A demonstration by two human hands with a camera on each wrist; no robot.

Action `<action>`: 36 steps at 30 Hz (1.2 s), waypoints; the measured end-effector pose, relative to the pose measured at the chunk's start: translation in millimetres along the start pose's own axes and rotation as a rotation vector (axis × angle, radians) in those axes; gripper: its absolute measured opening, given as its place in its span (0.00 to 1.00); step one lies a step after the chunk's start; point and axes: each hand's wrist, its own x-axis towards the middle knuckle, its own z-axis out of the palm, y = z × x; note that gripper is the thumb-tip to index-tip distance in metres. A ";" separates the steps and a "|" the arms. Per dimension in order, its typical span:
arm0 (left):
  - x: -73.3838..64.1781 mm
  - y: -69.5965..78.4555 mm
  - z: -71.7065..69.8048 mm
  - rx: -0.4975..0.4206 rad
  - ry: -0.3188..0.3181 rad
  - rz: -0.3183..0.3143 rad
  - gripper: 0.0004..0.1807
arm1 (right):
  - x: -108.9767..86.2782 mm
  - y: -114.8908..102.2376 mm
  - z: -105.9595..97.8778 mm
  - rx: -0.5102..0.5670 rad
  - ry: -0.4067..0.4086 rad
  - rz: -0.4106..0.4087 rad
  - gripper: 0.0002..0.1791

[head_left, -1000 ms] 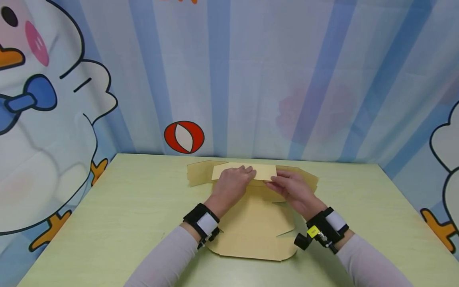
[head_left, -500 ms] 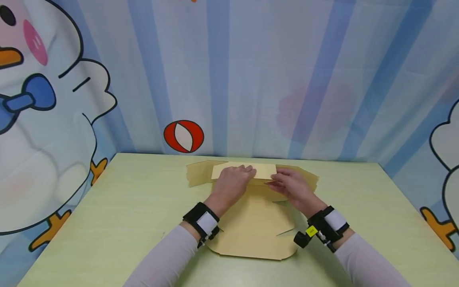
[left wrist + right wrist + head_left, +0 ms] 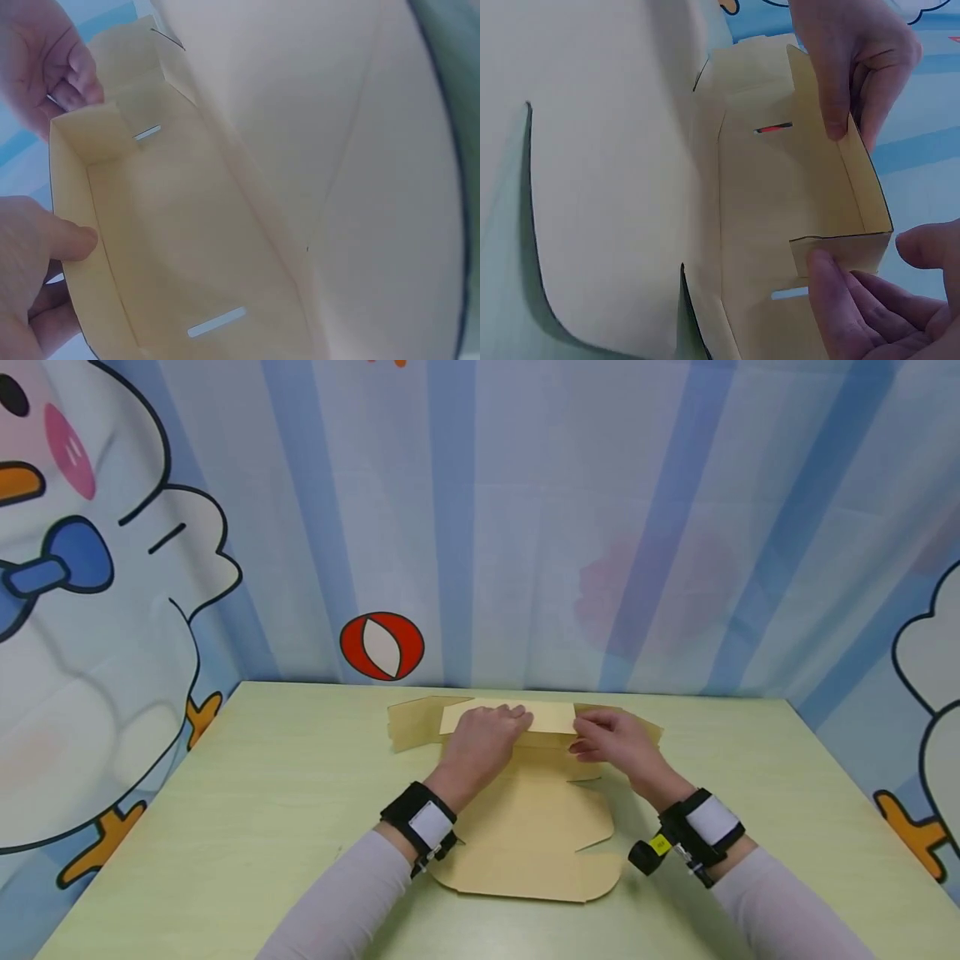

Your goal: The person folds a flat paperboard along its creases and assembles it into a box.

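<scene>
A tan cardboard box blank (image 3: 540, 827), partly folded, lies in the middle of the table. Its far panel stands raised, with a long strip (image 3: 555, 718) folded over along the top. My left hand (image 3: 483, 747) grips this strip, the thumb on its inner face in the left wrist view and the fingers behind. At the strip's right end, a small end tab (image 3: 855, 246) is bent inward. My right hand (image 3: 885, 307) touches that tab with its fingers, while its thumb stays apart beside the corner. Two narrow slots show in the raised panel, one the slot (image 3: 216, 322) in the left wrist view.
Side flaps spread from the raised panel, the left flap (image 3: 416, 722) reaching outward. Slits cut into the blank's right edge. Behind the pale green table (image 3: 300, 793) hangs a striped blue curtain (image 3: 517, 527) with cartoon figures.
My right hand has shifted slightly right along the strip's end, and its thumb has come away from the cardboard. My left hand keeps its grip in the same place.
</scene>
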 end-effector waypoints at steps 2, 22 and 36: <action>0.2 -0.5 0.0 -0.010 0.012 0.001 0.17 | -0.5 2.2 -4.1 -0.051 0.016 -0.006 0.25; 1.7 -2.0 0.3 -0.011 0.020 0.013 0.18 | 1.3 35.8 -16.5 -0.547 0.043 -0.073 0.16; 3.3 -2.4 -1.7 -0.013 -0.008 -0.001 0.19 | 1.7 34.6 -6.6 -0.516 0.080 -0.065 0.23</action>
